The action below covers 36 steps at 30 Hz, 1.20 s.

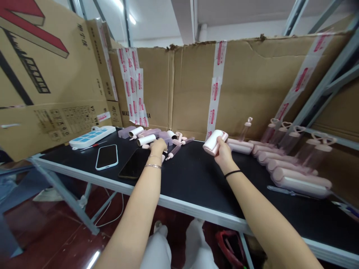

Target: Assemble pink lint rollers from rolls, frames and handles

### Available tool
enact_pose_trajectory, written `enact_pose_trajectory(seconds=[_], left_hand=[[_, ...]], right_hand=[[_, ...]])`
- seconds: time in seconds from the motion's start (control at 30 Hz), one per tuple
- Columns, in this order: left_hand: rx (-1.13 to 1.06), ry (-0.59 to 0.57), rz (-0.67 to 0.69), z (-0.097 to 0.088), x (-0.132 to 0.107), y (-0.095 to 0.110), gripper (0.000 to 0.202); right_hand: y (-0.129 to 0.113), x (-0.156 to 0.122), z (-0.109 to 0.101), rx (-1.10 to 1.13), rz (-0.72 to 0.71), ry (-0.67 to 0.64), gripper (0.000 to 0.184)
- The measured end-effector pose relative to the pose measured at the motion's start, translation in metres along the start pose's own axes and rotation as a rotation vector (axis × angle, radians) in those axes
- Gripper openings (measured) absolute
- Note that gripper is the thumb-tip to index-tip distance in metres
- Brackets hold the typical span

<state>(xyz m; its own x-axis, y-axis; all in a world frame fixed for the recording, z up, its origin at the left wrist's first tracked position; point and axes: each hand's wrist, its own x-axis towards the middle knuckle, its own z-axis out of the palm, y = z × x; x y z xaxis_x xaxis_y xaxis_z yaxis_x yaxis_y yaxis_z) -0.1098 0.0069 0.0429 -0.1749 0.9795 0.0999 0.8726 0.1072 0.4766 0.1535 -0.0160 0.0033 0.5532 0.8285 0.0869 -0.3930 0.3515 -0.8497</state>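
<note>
My right hand (223,154) grips a pink-and-white rounded case (215,142) above the table, thumb along its side. My left hand (158,146) reaches into a cluster of loose parts; its fingers are mostly hidden, so whether it holds anything does not show. Around it lie white rolls (146,140) with brown cores, lilac blocks (165,137) and small pink pieces with clear stems (175,150). To the right, several pink-and-white cases (301,181) lie in a row, with clear tubes topped by pink heart-shaped loops (321,149) standing by them.
On the black table (193,183) are a white-edged phone (107,157), a dark phone (133,164) near my left wrist, a power strip (92,136), a red screwdriver (95,145) and a pen (288,191). Cardboard walls (190,86) stand behind. A red object (231,248) is below.
</note>
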Motion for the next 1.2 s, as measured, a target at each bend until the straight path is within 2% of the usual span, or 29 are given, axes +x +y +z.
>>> enact_pose_trajectory(seconds=[0.1, 0.23, 0.33, 0.4, 0.47, 0.5, 0.57, 0.63, 0.67, 0.7, 0.8, 0.87, 0.93, 1.0, 1.03, 1.13, 1.2], left_hand=[[0.033, -0.041, -0.004, 0.006, 0.002, 0.003, 0.043], [0.022, -0.015, 0.029, -0.001, 0.004, 0.0, 0.037], [0.074, 0.01, 0.008, -0.006, -0.004, 0.004, 0.033], [0.141, 0.077, 0.066, -0.006, -0.015, 0.016, 0.032], [0.159, 0.124, 0.23, -0.002, -0.03, 0.035, 0.034], [0.156, 0.084, 0.316, 0.002, -0.037, 0.045, 0.034], [0.192, -0.136, 0.412, 0.012, -0.049, 0.064, 0.037], [0.251, -0.349, 0.399, 0.023, -0.054, 0.075, 0.039], [0.267, -0.405, 0.379, 0.028, -0.053, 0.077, 0.036], [0.265, -0.415, 0.369, 0.031, -0.05, 0.077, 0.031], [0.2, -0.333, 0.385, 0.033, -0.036, 0.069, 0.023], [-0.011, -0.24, 0.373, 0.034, -0.03, 0.066, 0.023], [-0.449, -0.179, 0.343, 0.035, -0.03, 0.069, 0.022], [-0.941, -0.204, 0.306, 0.039, -0.035, 0.078, 0.018], [-1.117, -0.243, 0.29, 0.041, -0.039, 0.082, 0.016], [-1.363, -0.357, 0.255, 0.052, -0.047, 0.093, 0.009], [-1.387, -0.328, 0.258, 0.061, -0.047, 0.096, 0.01]], right_hand=[[-0.004, 0.0, 0.0, 0.009, 0.057, 0.053, 0.019], [-0.008, -0.005, 0.003, -0.051, 0.105, 0.02, 0.017], [-0.006, -0.009, 0.006, -0.106, 0.152, -0.023, 0.018], [-0.005, -0.011, 0.007, -0.139, 0.166, -0.052, 0.018], [-0.005, -0.013, 0.007, -0.162, 0.168, -0.068, 0.017], [-0.005, -0.014, 0.007, -0.17, 0.161, -0.078, 0.016], [-0.006, -0.014, 0.006, -0.179, 0.139, -0.104, 0.014], [-0.006, -0.013, 0.005, -0.188, 0.109, -0.136, 0.011], [-0.006, -0.012, 0.004, -0.198, 0.095, -0.153, 0.01], [-0.005, -0.012, 0.003, -0.217, 0.087, -0.168, 0.01], [-0.003, -0.013, 0.002, -0.367, 0.093, -0.233, 0.016], [0.0, -0.016, 0.002, -0.504, 0.125, -0.279, 0.02], [0.006, -0.02, 0.003, -0.6, 0.15, -0.316, 0.02], [0.011, -0.024, 0.003, -0.643, 0.167, -0.355, 0.02], [0.012, -0.026, 0.003, -0.661, 0.176, -0.382, 0.02], [0.008, -0.031, 0.004, -0.679, 0.19, -0.461, 0.03], [0.002, -0.034, 0.007, -0.644, 0.109, -0.501, 0.041]])
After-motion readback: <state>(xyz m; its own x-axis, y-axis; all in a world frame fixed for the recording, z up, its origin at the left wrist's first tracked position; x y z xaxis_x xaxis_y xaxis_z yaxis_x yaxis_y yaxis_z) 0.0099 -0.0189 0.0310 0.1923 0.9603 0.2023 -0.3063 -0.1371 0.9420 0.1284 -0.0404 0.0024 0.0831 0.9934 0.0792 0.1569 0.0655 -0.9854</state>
